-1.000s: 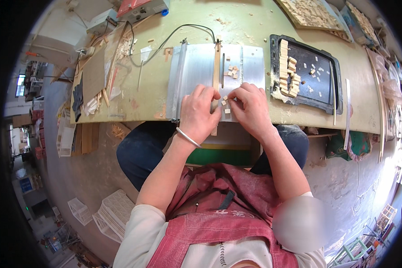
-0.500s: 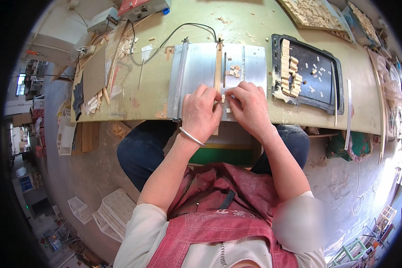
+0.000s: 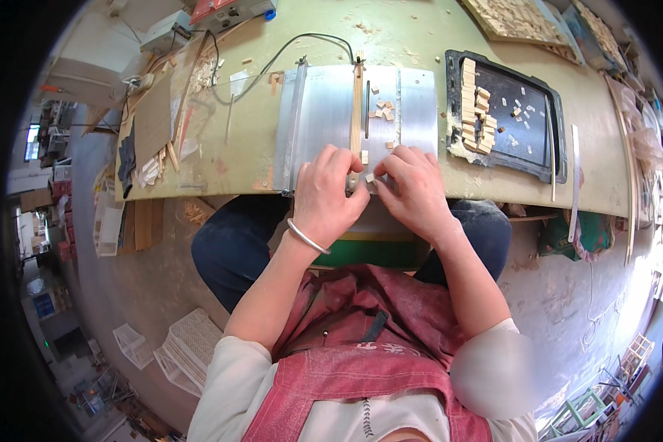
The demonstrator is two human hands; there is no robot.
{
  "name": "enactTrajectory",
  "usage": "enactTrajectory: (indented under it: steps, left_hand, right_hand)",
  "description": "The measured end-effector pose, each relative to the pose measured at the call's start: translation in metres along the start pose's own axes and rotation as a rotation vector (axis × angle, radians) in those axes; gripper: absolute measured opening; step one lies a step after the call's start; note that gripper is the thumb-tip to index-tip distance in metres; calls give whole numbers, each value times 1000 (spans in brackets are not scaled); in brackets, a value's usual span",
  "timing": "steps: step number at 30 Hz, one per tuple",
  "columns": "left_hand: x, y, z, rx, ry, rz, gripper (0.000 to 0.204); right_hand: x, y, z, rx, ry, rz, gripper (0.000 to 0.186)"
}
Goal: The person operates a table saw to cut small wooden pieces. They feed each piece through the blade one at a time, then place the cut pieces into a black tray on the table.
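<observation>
Head view: the left hand (image 3: 330,193) and right hand (image 3: 414,190) press together on a thin wooden strip (image 3: 357,110) lying on the metal saw plate (image 3: 324,110), fingers closed around its near end. The strip looks light, stiff and easily snapped; grip it close to the cut. About six small cut blocks (image 3: 381,110) lie beside it; one black tray (image 3: 523,110) on the tabletop (image 3: 420,37) holds more.

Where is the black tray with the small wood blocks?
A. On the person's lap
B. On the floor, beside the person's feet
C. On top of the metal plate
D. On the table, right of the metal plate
D: the black tray rests on the table, just right of the metal plate where both hands work.
</observation>
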State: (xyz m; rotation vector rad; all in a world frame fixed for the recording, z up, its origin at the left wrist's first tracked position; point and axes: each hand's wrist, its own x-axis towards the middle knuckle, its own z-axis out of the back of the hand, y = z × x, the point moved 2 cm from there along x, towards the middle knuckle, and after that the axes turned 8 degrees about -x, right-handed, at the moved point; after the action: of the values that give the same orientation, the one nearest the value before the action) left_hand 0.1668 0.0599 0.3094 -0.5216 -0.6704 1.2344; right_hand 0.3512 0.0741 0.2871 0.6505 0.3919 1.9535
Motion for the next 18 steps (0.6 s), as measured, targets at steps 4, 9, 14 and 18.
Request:
enactTrajectory:
  steps: [4, 9, 14, 18]
  left_hand:
    - [2, -4, -2, 63, 20, -23, 24]
    - [4, 0, -7, 89, 0, -61, 21]
    - [6, -1, -14, 56, 29, 1, 21]
    - [3, 2, -15, 37, -19, 9, 24]
  right_hand:
    - [2, 0, -5, -17, -19, -5, 12]
    - [3, 6, -3, -42, -8, 50, 11]
    - [-10, -13, 62, -76, -166, -21, 11]
    - [-31, -96, 98, -54, -295, -205, 6]
